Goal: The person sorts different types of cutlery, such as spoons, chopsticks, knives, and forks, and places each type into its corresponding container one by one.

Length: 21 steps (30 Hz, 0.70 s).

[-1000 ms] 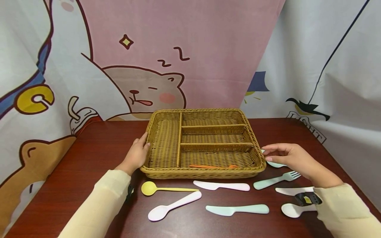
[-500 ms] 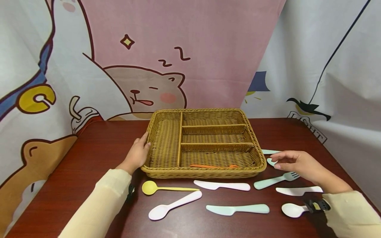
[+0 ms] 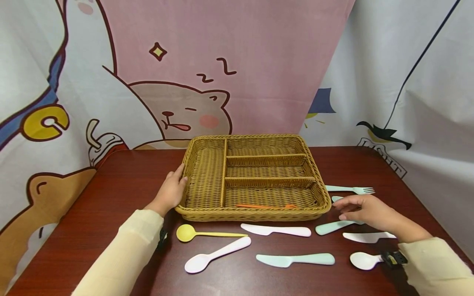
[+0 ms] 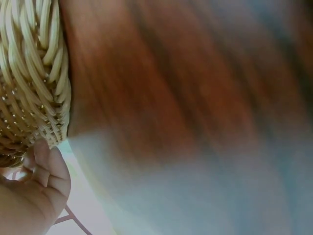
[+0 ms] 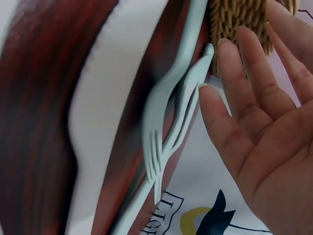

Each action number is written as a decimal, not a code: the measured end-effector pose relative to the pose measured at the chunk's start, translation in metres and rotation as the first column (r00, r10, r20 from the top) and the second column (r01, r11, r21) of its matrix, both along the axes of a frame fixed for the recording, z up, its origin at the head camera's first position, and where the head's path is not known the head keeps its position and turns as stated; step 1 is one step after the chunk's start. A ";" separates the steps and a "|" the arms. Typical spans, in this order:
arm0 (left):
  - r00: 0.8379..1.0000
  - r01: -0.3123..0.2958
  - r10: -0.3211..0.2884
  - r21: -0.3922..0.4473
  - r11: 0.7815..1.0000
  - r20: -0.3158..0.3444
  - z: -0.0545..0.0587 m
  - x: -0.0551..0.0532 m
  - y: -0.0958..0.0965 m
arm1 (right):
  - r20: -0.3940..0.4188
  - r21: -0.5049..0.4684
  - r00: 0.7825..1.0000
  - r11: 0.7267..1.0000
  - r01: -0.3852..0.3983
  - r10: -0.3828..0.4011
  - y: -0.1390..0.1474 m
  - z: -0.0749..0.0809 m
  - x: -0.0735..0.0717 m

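A wicker cutlery basket with several compartments stands in mid-table, with a slim orange fork in its front right one. My left hand grips the basket's left rim; the left wrist view has its fingers against the woven side. Beyond the basket's right end, my right hand hovers with nothing held, its fingers spread in the right wrist view. Under it lie a mint fork and a mint spoon, both partly covered. Farther back lies another mint fork.
In front of the basket lie a yellow spoon, a pale pink spoon, a pale pink knife and a mint knife. A white knife and a white spoon lie at the right, near my sleeve. Printed cloth hangs behind.
My right hand has drawn back from the basket's right end, toward me and slightly right, over the near mint fork. The far mint fork has come into view. My left hand has stayed put.
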<state>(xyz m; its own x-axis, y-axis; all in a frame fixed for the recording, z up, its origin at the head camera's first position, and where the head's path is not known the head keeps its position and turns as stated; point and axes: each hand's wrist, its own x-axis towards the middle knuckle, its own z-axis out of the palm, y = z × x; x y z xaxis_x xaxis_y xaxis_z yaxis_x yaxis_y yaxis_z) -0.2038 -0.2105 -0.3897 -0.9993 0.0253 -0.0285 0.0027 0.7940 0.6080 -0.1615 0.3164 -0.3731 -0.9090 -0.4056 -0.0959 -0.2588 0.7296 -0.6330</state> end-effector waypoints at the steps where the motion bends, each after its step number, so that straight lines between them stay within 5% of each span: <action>1: 1.000 0.001 -0.001 0.000 1.000 0.001 0.000 0.000 0.000 | 0.003 0.009 1.000 1.000 -0.004 0.004 -0.001 -0.001 0.000; 21: 1.000 -0.008 0.008 0.005 1.000 0.022 0.002 0.001 0.001 | -0.055 0.120 0.982 0.978 -0.173 0.181 0.003 -0.014 -0.002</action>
